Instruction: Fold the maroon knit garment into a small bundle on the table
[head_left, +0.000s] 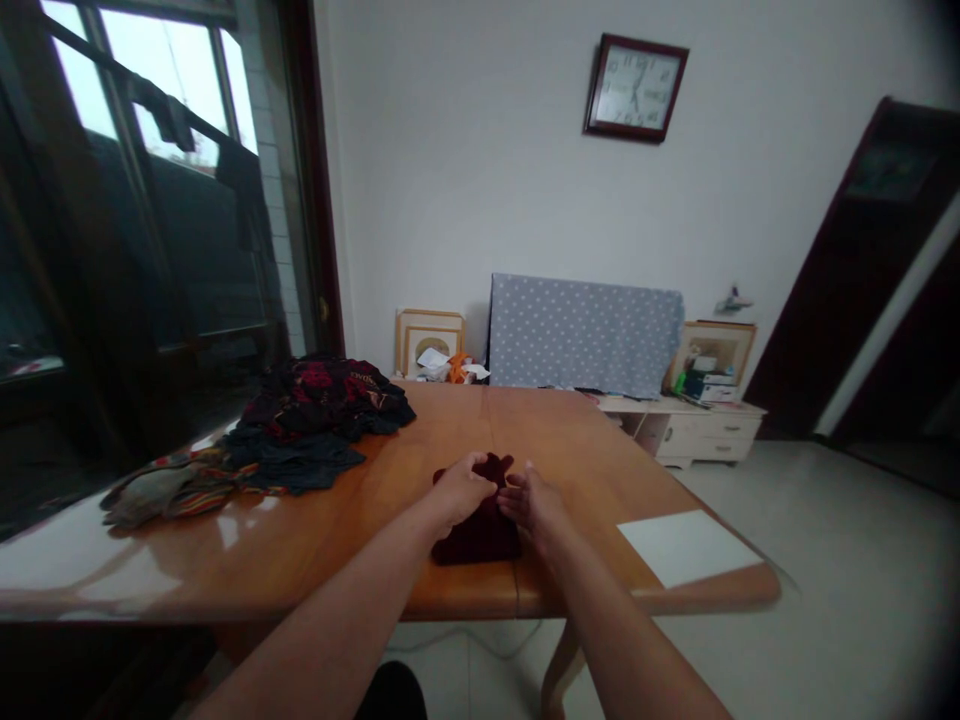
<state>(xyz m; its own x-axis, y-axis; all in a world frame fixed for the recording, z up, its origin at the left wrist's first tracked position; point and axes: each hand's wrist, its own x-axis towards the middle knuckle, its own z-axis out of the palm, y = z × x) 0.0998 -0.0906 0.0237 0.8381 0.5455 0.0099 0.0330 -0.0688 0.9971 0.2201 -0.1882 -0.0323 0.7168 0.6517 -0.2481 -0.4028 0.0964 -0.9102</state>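
A folded dark red garment point(480, 532) lies near the front of the wooden table point(592, 450), with one bunched end rising at the far side. My left hand point(465, 488) is pinched onto that raised end, its fingers closed over the fabric. My right hand point(531, 503) is close beside it, with fingers spread and reaching toward the same end. Its fingertips are at or very near the cloth. Part of the garment is hidden under both hands.
A heap of dark patterned clothes point(315, 420) and a striped cloth point(172, 490) lie on the table's left side. A white sheet point(686, 547) lies at the right corner. Framed pictures, a polka-dot board point(581, 335) and a low white cabinet point(694, 430) stand beyond the table.
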